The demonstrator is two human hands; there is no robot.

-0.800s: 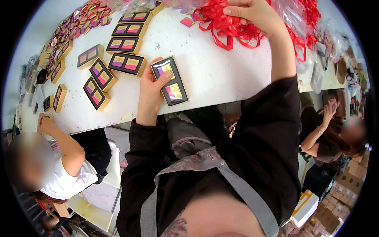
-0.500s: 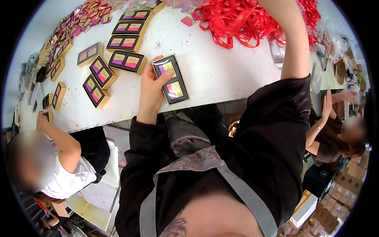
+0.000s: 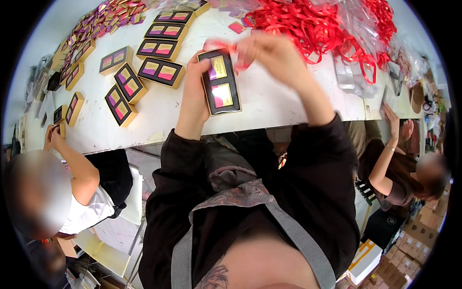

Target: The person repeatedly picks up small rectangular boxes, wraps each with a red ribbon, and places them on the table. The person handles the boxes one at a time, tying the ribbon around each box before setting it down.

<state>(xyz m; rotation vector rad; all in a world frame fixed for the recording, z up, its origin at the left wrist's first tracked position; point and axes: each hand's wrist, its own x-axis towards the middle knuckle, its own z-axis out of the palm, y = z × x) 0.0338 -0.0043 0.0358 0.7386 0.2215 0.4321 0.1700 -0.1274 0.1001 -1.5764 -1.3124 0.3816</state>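
A single head-worn fisheye view is given, aimed steeply down from just above the white worktop (image 3: 288, 103). The worktop is seen close, filling the upper half. Below its near edge, the wearer's torso is taken in.

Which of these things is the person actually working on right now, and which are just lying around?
In hand:
- dark box, held by the left hand
- red ribbon piece, at the right hand

Lying about:
- other boxes on the white table
- red ribbon pile
- clear plastic bags
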